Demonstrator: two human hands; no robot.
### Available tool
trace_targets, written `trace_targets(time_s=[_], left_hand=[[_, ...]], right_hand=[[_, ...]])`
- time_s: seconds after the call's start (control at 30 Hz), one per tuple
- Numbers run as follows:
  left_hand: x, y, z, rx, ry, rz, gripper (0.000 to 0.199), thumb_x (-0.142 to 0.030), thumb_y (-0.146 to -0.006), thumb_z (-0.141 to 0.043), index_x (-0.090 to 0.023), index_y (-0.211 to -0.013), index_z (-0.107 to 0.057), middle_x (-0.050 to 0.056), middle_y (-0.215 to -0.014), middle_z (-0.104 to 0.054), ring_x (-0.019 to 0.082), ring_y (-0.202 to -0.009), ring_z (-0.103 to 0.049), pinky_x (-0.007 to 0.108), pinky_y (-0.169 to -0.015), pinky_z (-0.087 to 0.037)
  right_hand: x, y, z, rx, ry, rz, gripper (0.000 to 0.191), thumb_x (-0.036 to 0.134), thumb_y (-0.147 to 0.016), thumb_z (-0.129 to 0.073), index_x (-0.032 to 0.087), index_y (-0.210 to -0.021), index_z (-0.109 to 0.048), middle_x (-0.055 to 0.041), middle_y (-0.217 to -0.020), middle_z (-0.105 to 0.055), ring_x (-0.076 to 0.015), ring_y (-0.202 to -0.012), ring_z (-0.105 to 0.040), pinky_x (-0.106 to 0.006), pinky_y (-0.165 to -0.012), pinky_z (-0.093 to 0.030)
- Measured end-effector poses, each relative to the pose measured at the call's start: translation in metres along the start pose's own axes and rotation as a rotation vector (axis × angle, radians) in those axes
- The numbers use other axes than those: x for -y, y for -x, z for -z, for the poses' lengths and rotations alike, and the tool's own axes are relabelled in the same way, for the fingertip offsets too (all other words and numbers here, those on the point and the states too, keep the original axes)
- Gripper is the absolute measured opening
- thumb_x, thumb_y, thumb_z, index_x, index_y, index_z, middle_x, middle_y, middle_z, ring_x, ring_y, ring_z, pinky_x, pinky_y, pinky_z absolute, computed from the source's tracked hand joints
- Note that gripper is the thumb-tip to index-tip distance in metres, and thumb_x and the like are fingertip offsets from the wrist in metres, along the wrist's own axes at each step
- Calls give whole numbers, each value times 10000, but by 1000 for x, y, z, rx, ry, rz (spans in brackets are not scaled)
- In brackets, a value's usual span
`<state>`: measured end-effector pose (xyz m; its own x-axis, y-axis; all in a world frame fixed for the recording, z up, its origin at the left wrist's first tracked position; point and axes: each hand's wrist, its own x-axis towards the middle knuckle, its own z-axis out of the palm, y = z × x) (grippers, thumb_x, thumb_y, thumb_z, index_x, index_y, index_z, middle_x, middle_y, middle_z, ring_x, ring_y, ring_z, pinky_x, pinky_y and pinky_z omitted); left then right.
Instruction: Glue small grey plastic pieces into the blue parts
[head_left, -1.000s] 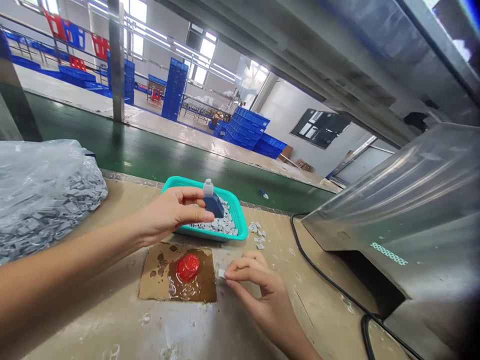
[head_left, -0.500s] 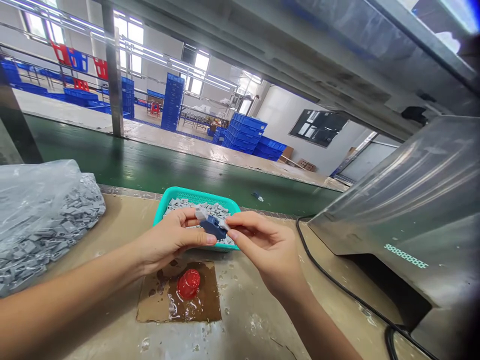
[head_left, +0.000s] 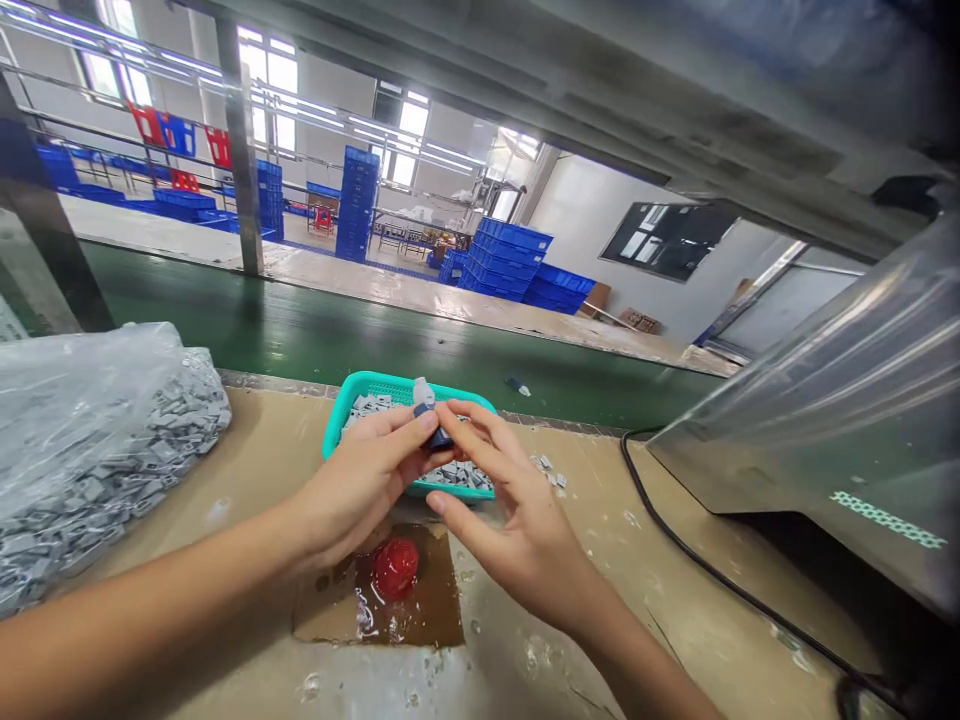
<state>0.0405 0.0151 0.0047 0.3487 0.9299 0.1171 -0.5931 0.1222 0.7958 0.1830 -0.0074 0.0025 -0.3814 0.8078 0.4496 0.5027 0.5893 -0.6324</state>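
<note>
A small dark blue plastic part with a pale grey tip is pinched in my left hand, just above the basket. The grey tip points up and away from me. My right hand lays its stretched fingers against the part's right side, partly hiding it. Its thumb stands apart, lower down. Beneath both hands sits a turquoise basket of small light grey plastic pieces. Nearer to me, a wet red round object rests on a soaked brown cardboard square.
On the left lies a clear plastic bag of grey pieces. Some loose grey pieces lie right of the basket. Another blue and grey part is on the green belt. A black cable runs beside a metal housing.
The part has turned so its grey tip points upward. My right thumb has come off it, and the right fingers have moved onto its side. The view has shifted slightly.
</note>
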Motion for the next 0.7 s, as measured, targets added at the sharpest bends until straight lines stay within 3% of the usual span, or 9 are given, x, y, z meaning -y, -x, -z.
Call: trace_targets(time_s=[0.1,0.23,0.27,0.33,0.43,0.53,0.63,0.7], left_hand=[[-3,-4,1,21,-21,14,156,-226,-783,-546,-134,-725,-658,9,-703,-566,70,-698,-509,182,-702,-421],[-17,-13,16,-104,-108,-5,119,-181,-765,-556,-102,-811,-631,-5,-666,-481,44,-604,-442,146,-579,-368],[-24,-18,22,-121,-151,-42,147,-189,-779,-531,-98,-854,-617,-6,-666,-463,43,-586,-427,148,-554,-353],[-42,-32,35,-147,-386,-177,228,-237,-829,-434,-98,-937,-578,0,-678,-447,56,-562,-410,166,-514,-332],[-69,-61,60,-280,-1162,-384,325,-280,-878,-274,-116,-1032,-508,53,-796,-517,120,-677,-481,223,-583,-379],[-76,-81,95,-417,-1460,-340,308,-301,-844,-390,-91,-1042,-500,141,-1058,-529,220,-1024,-459,303,-847,-353],[-59,-86,123,-506,-1608,-199,453,-397,-819,-430,-40,-1095,-477,192,-1195,-467,295,-1158,-384,414,-951,-285],[-45,-90,134,-545,-1691,-140,444,-367,-804,-487,-110,-1165,-448,151,-1304,-378,294,-1219,-317,530,-987,-217]], right_hand=[[-3,-2,-4,-27,-75,2,665,164,-769,-529,347,-1341,-242,-3,-1344,-299,-206,-1192,-348,-385,-977,-372],[-23,-14,-2,-101,-95,-3,816,199,-777,-523,312,-1377,19,-54,-1262,-406,-185,-1041,-485,-366,-869,-451],[-30,-19,1,-95,-46,1,774,196,-783,-506,296,-1380,-23,-61,-1203,-459,-181,-978,-518,-362,-831,-467],[-45,-30,9,10,106,15,605,163,-778,-469,263,-1338,-262,-58,-1045,-565,-178,-848,-561,-357,-760,-479],[-66,-45,18,297,290,56,323,123,-722,-474,218,-988,-629,-47,-812,-653,-188,-716,-591,-327,-658,-485],[-79,-53,21,303,369,39,256,148,-642,-568,195,-872,-669,-62,-813,-668,-212,-680,-607,-320,-597,-495],[-78,-53,21,352,402,26,218,113,-619,-576,178,-796,-686,-73,-799,-674,-224,-681,-618,-323,-605,-503],[-75,-54,19,320,409,61,273,35,-577,-527,173,-749,-688,-66,-742,-673,-203,-604,-611,-289,-536,-489]])
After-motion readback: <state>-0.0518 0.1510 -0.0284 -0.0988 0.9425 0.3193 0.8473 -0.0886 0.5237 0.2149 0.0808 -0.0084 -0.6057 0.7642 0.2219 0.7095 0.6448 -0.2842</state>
